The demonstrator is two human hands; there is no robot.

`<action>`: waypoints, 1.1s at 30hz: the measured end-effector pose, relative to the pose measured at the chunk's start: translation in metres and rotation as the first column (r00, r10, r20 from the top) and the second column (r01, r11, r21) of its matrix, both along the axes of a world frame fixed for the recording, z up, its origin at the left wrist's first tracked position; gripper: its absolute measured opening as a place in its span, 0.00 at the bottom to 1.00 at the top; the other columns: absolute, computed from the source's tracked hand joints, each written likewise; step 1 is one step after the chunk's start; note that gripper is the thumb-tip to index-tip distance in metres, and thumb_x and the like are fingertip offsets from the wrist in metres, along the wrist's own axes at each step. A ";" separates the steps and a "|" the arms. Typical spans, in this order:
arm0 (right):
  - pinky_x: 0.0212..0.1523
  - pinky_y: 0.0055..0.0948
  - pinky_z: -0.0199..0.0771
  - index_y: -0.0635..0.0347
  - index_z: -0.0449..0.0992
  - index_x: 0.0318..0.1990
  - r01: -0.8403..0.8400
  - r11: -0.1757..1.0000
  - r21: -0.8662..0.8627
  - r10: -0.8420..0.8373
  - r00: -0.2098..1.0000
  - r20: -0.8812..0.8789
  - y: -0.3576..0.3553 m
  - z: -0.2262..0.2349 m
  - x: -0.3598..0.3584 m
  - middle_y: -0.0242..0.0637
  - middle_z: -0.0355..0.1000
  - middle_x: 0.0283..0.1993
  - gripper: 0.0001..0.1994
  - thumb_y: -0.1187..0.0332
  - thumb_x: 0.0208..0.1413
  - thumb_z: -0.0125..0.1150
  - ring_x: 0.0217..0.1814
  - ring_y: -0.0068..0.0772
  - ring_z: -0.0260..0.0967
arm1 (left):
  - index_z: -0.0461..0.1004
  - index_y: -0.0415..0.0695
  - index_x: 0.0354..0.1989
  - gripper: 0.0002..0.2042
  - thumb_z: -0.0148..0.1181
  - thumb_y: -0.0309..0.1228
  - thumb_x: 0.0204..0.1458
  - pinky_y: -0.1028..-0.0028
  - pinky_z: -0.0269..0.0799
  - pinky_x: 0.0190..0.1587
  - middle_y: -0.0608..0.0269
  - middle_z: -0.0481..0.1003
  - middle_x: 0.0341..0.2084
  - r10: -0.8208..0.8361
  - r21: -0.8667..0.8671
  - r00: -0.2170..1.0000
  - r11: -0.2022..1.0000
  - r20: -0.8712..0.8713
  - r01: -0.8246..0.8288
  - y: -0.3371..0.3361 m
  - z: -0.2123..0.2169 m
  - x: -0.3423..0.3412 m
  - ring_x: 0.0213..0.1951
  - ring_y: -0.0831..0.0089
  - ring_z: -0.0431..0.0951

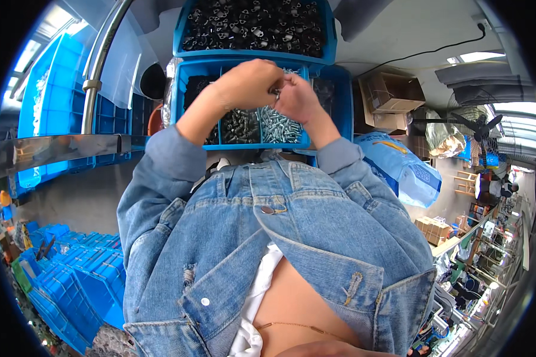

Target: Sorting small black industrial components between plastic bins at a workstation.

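Over a blue divided tray (235,146) my two hands meet, fingertips pinched together. My left hand (250,83) is closed, its back toward me and its fingertips mostly hidden. Beside it my right hand (298,102) is closed too, thumb and fingers pressed at the meeting point. A small metal part (275,93) shows between the hands; its exact kind is too small to tell. Below them, one compartment holds silver screws (281,128) and the one to its left holds dark metal fittings (241,127). Black pieces (198,94) lie in the left compartment.
Behind the tray stands a blue bin (253,55) heaped with black clips with metal parts. Left are a metal rail (95,83) and large blue crates (50,113). To the right are an open cardboard box (393,92), a blue-white sack (405,172) and a black fan (481,125).
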State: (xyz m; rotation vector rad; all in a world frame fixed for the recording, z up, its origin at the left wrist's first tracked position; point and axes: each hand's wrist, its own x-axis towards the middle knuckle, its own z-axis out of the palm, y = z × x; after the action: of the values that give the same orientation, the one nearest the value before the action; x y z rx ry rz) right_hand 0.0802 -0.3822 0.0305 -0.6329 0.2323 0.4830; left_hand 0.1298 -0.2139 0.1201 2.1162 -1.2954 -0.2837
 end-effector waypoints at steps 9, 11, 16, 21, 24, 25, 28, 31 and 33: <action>0.53 0.42 0.65 0.68 0.69 0.41 0.184 0.979 0.089 -0.151 0.944 -0.293 0.025 -0.021 -0.017 0.45 0.69 0.42 0.16 0.62 0.59 0.43 0.48 0.41 0.67 | 0.73 0.38 0.38 0.12 0.60 0.23 0.42 0.67 0.72 0.37 0.52 0.74 0.31 0.179 -0.104 0.984 0.978 -0.024 -0.180 0.059 0.000 -0.029 0.36 0.56 0.75; 0.56 0.45 0.63 0.68 0.69 0.42 0.175 0.979 0.101 -0.123 0.912 -0.392 0.032 -0.015 -0.005 0.45 0.69 0.44 0.15 0.63 0.59 0.43 0.51 0.44 0.66 | 0.73 0.37 0.38 0.12 0.60 0.23 0.43 0.69 0.72 0.37 0.53 0.74 0.31 0.217 -0.144 0.964 0.960 -0.151 -0.239 0.094 -0.001 -0.048 0.36 0.59 0.76; 0.56 0.43 0.62 0.68 0.70 0.40 0.052 0.999 0.008 -0.049 0.973 -0.227 0.094 0.032 0.054 0.46 0.70 0.42 0.16 0.61 0.59 0.46 0.50 0.46 0.66 | 0.73 0.37 0.36 0.09 0.60 0.21 0.44 0.70 0.72 0.36 0.54 0.73 0.28 0.386 -0.192 0.866 0.868 -0.319 -0.458 0.170 -0.036 -0.100 0.33 0.62 0.77; 0.60 0.42 0.54 0.65 0.71 0.40 0.051 0.988 -0.147 -0.043 0.997 0.057 0.206 0.015 0.139 0.45 0.70 0.44 0.20 0.54 0.57 0.49 0.55 0.41 0.63 | 0.71 0.42 0.44 0.16 0.59 0.23 0.44 0.69 0.73 0.35 0.56 0.73 0.33 0.687 -0.070 0.705 0.706 -0.175 -0.705 0.202 -0.066 -0.133 0.35 0.60 0.76; 0.63 0.41 0.48 0.63 0.71 0.42 0.075 0.968 -0.239 -0.038 0.987 0.155 0.235 -0.008 0.137 0.43 0.69 0.48 0.21 0.51 0.57 0.49 0.59 0.38 0.59 | 0.68 0.45 0.52 0.22 0.57 0.23 0.44 0.69 0.73 0.34 0.57 0.72 0.35 0.761 -0.036 0.645 0.648 0.075 -0.760 0.211 -0.078 -0.141 0.36 0.60 0.76; 0.64 0.40 0.46 0.62 0.71 0.43 0.108 0.947 -0.301 -0.062 0.985 0.159 0.239 -0.012 0.129 0.42 0.68 0.50 0.21 0.51 0.58 0.48 0.61 0.36 0.58 | 0.65 0.47 0.55 0.25 0.57 0.24 0.44 0.68 0.73 0.34 0.58 0.72 0.37 0.763 0.035 0.633 0.635 0.130 -0.772 0.211 -0.080 -0.141 0.37 0.61 0.76; 0.65 0.39 0.44 0.59 0.70 0.46 0.132 0.931 -0.341 -0.056 0.973 0.224 0.224 0.004 0.097 0.39 0.66 0.54 0.20 0.51 0.60 0.46 0.63 0.33 0.54 | 0.59 0.50 0.61 0.31 0.56 0.25 0.44 0.67 0.74 0.34 0.59 0.72 0.40 0.755 0.174 0.615 0.590 0.228 -0.789 0.212 -0.095 -0.143 0.38 0.62 0.75; 0.64 0.38 0.45 0.57 0.70 0.48 0.189 0.926 -0.325 -0.070 0.936 0.344 0.169 0.037 0.068 0.35 0.65 0.55 0.19 0.53 0.61 0.44 0.63 0.30 0.54 | 0.54 0.52 0.64 0.34 0.57 0.26 0.44 0.66 0.73 0.32 0.59 0.73 0.40 0.735 0.265 0.636 0.581 0.233 -0.769 0.216 -0.120 -0.137 0.35 0.63 0.76; 0.64 0.38 0.47 0.56 0.70 0.49 0.263 0.905 -0.334 -0.114 0.907 0.406 0.127 0.046 0.054 0.34 0.66 0.55 0.18 0.54 0.62 0.43 0.62 0.30 0.56 | 0.56 0.52 0.63 0.34 0.57 0.26 0.44 0.66 0.73 0.31 0.58 0.73 0.40 0.727 0.255 0.650 0.601 0.221 -0.758 0.220 -0.129 -0.134 0.34 0.63 0.76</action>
State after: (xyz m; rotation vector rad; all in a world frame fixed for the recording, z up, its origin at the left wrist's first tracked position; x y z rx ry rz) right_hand 0.1345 -0.2552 0.0766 -1.0613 0.0172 0.1120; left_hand -0.0045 0.0063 -0.0085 2.7808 -0.2918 -0.0223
